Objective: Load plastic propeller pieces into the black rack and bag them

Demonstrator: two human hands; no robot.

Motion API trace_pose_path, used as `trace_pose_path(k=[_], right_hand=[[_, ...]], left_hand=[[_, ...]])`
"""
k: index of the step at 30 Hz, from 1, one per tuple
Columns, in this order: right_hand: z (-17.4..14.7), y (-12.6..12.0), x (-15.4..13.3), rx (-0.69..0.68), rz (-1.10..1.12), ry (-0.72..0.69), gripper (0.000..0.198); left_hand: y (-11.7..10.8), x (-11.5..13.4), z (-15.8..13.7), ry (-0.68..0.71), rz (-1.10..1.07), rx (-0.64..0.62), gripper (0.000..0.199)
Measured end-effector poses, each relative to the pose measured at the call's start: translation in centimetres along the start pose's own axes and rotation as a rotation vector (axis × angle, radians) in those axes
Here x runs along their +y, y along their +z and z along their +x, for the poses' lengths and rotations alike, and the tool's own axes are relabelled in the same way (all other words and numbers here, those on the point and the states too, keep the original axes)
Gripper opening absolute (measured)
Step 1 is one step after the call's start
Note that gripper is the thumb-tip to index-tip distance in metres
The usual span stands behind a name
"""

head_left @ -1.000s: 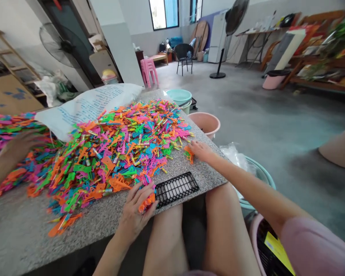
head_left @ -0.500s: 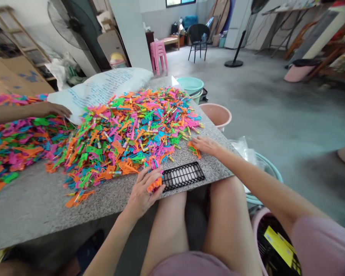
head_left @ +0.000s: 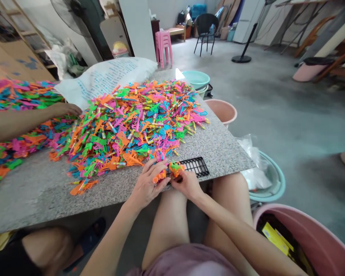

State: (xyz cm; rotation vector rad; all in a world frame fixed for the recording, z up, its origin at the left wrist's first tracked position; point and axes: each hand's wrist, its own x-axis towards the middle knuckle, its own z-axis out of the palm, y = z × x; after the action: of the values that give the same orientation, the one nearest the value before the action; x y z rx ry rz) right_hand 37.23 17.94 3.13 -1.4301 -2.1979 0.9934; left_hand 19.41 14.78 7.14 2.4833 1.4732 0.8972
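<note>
My left hand (head_left: pixel 143 188) is closed around a bunch of small orange and pink plastic toy pieces (head_left: pixel 160 176) at the table's front edge. Close beside it, my right hand (head_left: pixel 190 186) pinches a few green and orange plastic toy pieces (head_left: pixel 176 168). A black plastic grid basket (head_left: pixel 200 166) lies under and behind both hands, partly covered by them. Just beyond is a large heap of mixed orange, pink, green and blue toy pieces (head_left: pixel 135 128), some with short shiny tubes. The exact kind of toy is too small to make out.
Another person's hand (head_left: pixel 66 109) rests over a second heap at left. A white printed sack (head_left: pixel 103 78) lies behind the heaps on the speckled stone table (head_left: pixel 232 153). Beside the table stand a pink basin (head_left: pixel 222 109), a teal basin (head_left: pixel 197 78) and a large pink tub (head_left: pixel 299 214).
My right hand has come left from the table's right side to my left hand, bringing the green and orange pieces. My left hand keeps its bunch. The view has shifted slightly.
</note>
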Motion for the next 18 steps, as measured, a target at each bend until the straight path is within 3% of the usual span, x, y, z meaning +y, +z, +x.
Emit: trace_pose_path(k=[6,11,15,18], right_hand=[[1.6,-1.2,-0.6,-0.058,-0.279,-0.050,0.014],[1.0,-1.0,-2.2,-0.154,-0.293,-0.090,0.016],[1.0,-1.8,-1.6,-0.168,-0.253,-0.152,0.019],[3.5,-4.0,-0.3,-0.207,-0.277,-0.221,0.027]], left_hand=[[0.0,0.2,-0.2,-0.044,-0.046,-0.012,0.036],[0.0,0.4,0.0,-0.050,-0.074,0.015,0.060],[0.4,0.2,0.2,-0.018,-0.031,0.142,0.035],[0.7,0.1,0.3,-0.009,-0.027,0.187,0.027]])
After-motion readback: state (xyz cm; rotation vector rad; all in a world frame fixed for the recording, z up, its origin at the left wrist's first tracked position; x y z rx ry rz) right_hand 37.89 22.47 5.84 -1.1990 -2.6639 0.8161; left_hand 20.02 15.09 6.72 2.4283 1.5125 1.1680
